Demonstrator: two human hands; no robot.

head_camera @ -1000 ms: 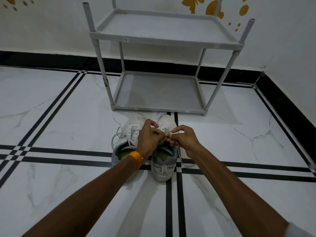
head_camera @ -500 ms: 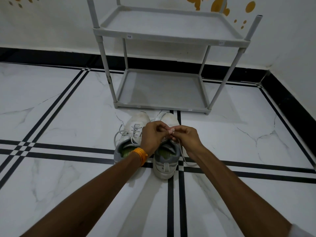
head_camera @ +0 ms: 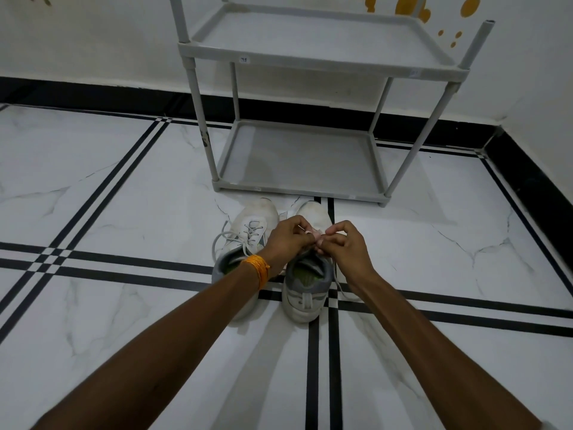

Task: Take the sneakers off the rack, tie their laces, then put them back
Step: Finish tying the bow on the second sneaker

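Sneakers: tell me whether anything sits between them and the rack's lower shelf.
Nothing visible does. Both sneakers stand on the floor just in front of the rack, toes toward it, and its lower shelf holds nothing. Only bare tile lies between.

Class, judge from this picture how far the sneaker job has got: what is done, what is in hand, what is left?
Done: both sneakers are off the rack, on the floor. In hand: the left hand and right hand pinch the lace over the right sneaker. Left: the left sneaker shows loose laces trailing; both shelves stand bare.
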